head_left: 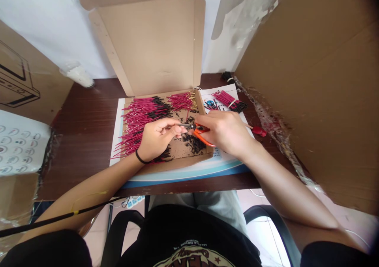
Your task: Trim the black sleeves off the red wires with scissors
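Observation:
My right hand (226, 131) grips small orange-handled scissors (204, 135), their dark blades pointing left over the open cardboard box (171, 166). At the blade tips, my left hand (161, 135) is closed in a pinch. Whatever lies between its fingers is too small to make out. Many thin red wires with black ends (142, 109) lie in rows along the box's left side, partly under my left hand. Another group of red wires with gold-coloured tips (181, 100) rests at the back. Small black offcuts (195, 144) are scattered on the box floor below the scissors.
The box's lid (154, 46) stands upright behind. A bundle of red wires tied with a band (229, 100) lies on white paper to the right, near a red-headed tool (259, 131). Cardboard (319, 81) walls in the right side. A white object (79, 75) stands back left.

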A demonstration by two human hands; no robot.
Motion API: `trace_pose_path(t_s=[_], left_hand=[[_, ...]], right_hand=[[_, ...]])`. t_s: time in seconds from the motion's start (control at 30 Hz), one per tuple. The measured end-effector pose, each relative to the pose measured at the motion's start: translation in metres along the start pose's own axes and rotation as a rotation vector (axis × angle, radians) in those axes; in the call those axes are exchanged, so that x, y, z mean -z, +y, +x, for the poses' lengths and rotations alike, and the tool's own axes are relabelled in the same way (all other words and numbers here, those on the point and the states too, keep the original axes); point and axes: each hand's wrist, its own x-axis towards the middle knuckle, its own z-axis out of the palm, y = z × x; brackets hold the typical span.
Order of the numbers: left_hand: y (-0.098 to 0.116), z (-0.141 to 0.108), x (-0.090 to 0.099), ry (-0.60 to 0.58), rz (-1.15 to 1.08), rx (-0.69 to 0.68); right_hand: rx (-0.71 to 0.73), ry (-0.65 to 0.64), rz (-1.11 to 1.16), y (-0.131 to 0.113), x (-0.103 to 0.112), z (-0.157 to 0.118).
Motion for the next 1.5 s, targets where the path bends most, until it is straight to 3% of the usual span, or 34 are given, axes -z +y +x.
trace_pose_path(t_s=[0.23,0.37,0.93,1.07,1.37,1.5], left_hand=[[0.001,0.003,0.001,0.023,-0.029,0.009],[0.000,0.004,0.001,0.027,-0.062,0.016],[-0.004,0.002,0.002,0.018,0.002,0.003],[-0.003,0.004,0.002,0.036,-0.037,0.002],[0.002,0.004,0.000,0.051,-0.122,0.023],[-0.001,0.005,0.000,0.015,-0.304,0.002]], right_hand=[[-0.096,0.073,0.049,-0.001,-0.004,0.000],[-0.079,0.086,0.108,-0.002,-0.003,-0.001],[-0.065,0.016,0.002,-0.001,-0.011,0.000],[-0.099,0.074,0.019,-0.003,-0.014,0.001],[-0.177,0.147,0.272,-0.008,-0.022,0.004],[-0.152,0.193,0.479,-0.011,-0.025,0.004]])
